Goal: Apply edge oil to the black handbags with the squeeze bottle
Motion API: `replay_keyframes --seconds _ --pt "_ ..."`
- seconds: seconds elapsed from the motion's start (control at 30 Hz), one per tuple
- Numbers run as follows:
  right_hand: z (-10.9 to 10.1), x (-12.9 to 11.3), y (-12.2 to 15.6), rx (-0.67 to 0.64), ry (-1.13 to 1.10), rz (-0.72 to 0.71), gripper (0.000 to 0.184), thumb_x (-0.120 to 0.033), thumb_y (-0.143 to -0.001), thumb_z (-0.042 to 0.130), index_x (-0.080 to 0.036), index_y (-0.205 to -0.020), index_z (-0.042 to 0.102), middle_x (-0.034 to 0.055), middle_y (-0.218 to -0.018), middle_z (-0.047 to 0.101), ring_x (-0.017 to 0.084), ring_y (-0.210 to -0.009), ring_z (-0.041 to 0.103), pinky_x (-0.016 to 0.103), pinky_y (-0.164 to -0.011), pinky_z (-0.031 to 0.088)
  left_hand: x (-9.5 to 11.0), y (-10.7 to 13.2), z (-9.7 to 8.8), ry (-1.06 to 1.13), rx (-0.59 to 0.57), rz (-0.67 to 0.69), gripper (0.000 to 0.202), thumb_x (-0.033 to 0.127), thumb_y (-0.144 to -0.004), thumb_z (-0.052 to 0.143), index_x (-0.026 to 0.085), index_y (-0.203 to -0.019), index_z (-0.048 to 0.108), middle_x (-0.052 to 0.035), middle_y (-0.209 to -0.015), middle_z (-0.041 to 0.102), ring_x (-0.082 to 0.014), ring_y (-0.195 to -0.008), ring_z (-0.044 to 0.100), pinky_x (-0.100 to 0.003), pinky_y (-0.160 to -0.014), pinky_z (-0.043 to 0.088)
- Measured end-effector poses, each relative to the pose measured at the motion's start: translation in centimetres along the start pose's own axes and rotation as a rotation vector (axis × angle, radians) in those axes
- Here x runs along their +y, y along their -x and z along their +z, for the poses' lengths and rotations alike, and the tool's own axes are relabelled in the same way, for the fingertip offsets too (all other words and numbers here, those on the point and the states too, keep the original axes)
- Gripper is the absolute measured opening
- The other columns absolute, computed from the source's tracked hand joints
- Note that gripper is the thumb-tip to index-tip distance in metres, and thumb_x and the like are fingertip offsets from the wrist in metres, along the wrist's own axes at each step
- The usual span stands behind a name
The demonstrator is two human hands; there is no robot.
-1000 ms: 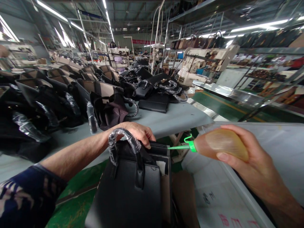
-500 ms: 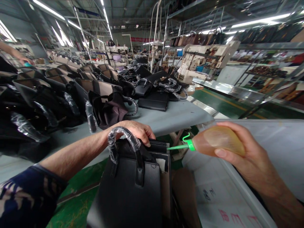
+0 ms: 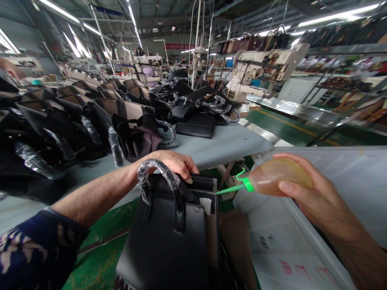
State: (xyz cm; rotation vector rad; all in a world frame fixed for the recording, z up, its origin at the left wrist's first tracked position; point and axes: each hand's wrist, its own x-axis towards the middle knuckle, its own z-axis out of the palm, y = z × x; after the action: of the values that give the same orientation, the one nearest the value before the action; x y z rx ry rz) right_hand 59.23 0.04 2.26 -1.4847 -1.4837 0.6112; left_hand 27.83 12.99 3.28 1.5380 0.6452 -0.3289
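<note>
Black in front, the bag (image 3: 172, 245) sits at six o'clock. Just beyond its handle (image 3: 161, 167), the person's left hand (image 3: 175, 162) grips the bag's far edge. At three o'clock the right hand (image 3: 313, 193) holds a bottle (image 3: 269, 179), its green nozzle (image 3: 232, 188) pointing toward nine, tip close beside the bag's rim. Beyond, the table (image 3: 201, 147) carries other bags (image 3: 196, 127) from nine to twelve.

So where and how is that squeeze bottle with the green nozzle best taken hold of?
Probably around the rounded amber body of the squeeze bottle, coming from the right, where the right hand holds it. It tapers leftward into a thin green nozzle aimed at the black bag, so a grip there should leave the tip free.
</note>
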Motion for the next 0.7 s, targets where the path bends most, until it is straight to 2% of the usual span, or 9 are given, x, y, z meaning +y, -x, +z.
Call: replay_keyframes --seconds 0.07,0.33,0.7 --pt "0.07 -0.13 0.11 -0.056 -0.04 0.028 0.056 -0.056 -0.073 0.069 -0.034 -0.121 0.054 -0.0012 -0.104 0.063 0.025 -0.09 0.061 0.028 -0.073 0.049 0.2 -0.01 -0.02 -0.006 0.005 -0.008 0.018 0.024 -0.068 0.064 0.014 -0.082 0.067 0.0006 -0.066 0.064 -0.0109 -0.055 0.054 -0.018 -0.05 0.044" --pt "0.03 -0.35 0.24 -0.092 -0.027 0.052 0.059 -0.058 -0.071 0.069 -0.033 -0.122 0.053 -0.0001 -0.1 0.064 0.026 -0.087 0.061 0.03 -0.069 0.05 0.83 0.18 0.23 -0.007 0.012 -0.011 0.018 0.021 -0.068 0.064 0.012 -0.083 0.068 0.0004 -0.065 0.064 -0.0106 -0.054 0.055 -0.018 -0.049 0.043" --pt "-0.41 -0.99 0.6 -0.11 0.024 -0.024 0.054 -0.056 -0.073 0.069 -0.034 -0.119 0.055 -0.0015 -0.1 0.063 0.023 -0.083 0.061 0.027 -0.069 0.05 0.92 0.16 0.1 -0.011 0.029 -0.022 0.02 0.022 -0.068 0.063 0.012 -0.084 0.068 -0.0012 -0.07 0.069 -0.0123 -0.056 0.059 -0.019 -0.052 0.047"
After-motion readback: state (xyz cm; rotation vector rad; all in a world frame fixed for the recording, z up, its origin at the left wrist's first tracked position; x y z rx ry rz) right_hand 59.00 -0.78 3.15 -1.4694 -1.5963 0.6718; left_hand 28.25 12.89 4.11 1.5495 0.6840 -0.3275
